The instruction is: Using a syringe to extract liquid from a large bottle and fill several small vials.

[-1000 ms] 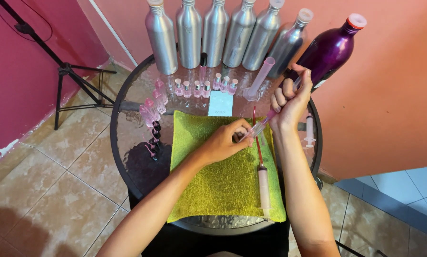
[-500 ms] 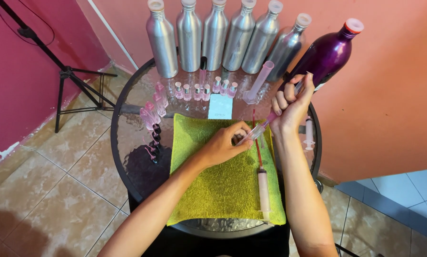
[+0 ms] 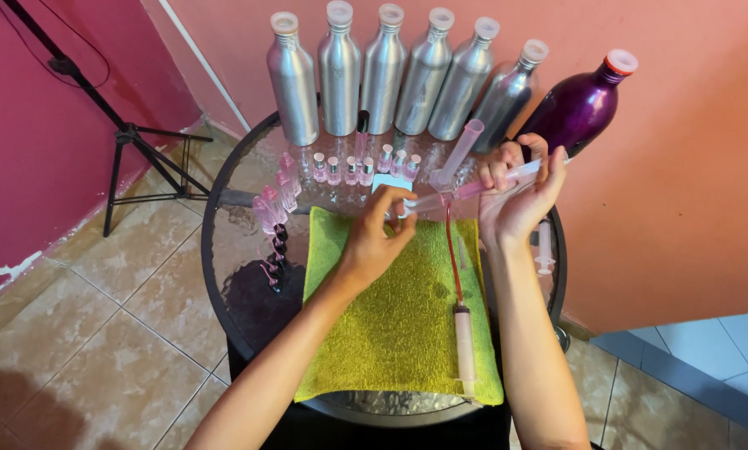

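Round table [image 3: 224, 275] with towel [image 3: 399, 325] at its near middle, syringe [image 3: 466, 346] on the towel's right edge, row of tall bottles [image 3: 382, 71] along the far rim, small vials [image 3: 361, 167] just before them, tripod stand [image 3: 132, 142] on the floor far left.

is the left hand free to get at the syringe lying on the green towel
Probably not right away: the left hand is pinching the tip of the syringe held by the right hand. The lying syringe sits uncovered on the towel, so the path itself looks free.

The six bottles [image 3: 391, 75] are brushed, matt metal; the purple bottle [image 3: 578, 104] is glossy. The green towel [image 3: 395, 308] is rough, nubby cloth. The syringe [image 3: 474, 187] is clear plastic, the tabletop [image 3: 241, 242] seemingly textured glass.
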